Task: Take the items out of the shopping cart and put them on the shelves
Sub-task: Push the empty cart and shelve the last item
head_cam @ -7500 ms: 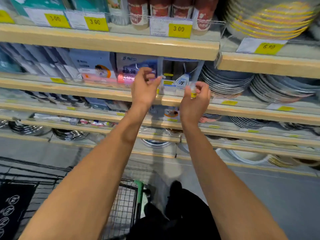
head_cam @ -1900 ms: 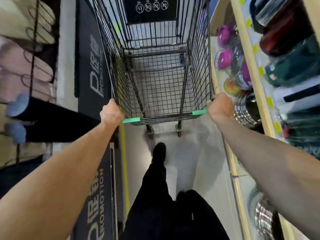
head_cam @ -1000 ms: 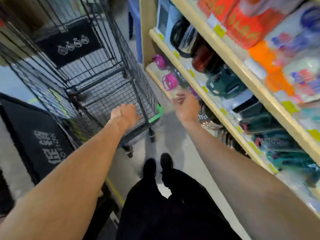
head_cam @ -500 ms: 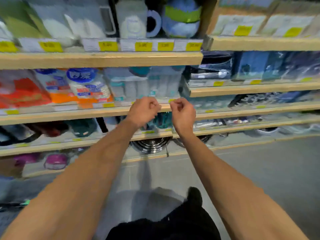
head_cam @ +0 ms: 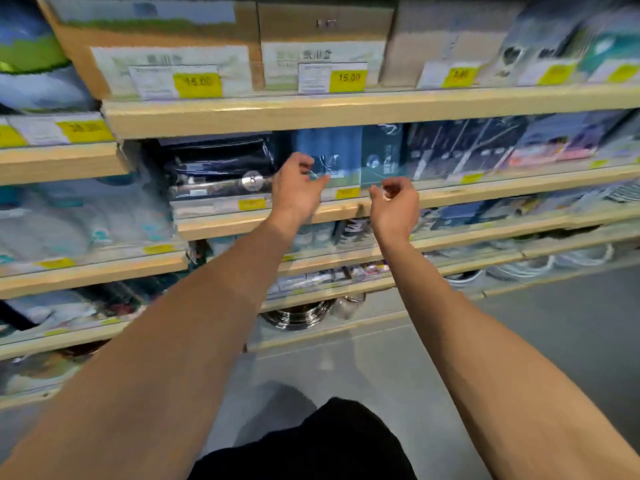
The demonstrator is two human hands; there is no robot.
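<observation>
Both my arms reach toward a wooden shelf [head_cam: 485,188] stocked with packaged goods. My left hand [head_cam: 298,194] hovers in front of a blue package [head_cam: 329,148], fingers half curled and apart from the thumb, with nothing in it. To its right, my right hand [head_cam: 394,206] sits at the shelf's front edge with its fingers curled in, also empty. The shopping cart is out of view. The picture is blurred by motion.
Cardboard boxes [head_cam: 156,39] with yellow price tags fill the top shelf. A dark wrapped pack [head_cam: 214,168] lies left of my left hand. Steel pots [head_cam: 298,315] stand on the lowest shelf. Grey floor [head_cam: 519,341] stretches to the right.
I let go of the cart handle and turned to face the shelves. Both hands have risen a shelf higher, and my left hand's fingers have spread from a fist.
</observation>
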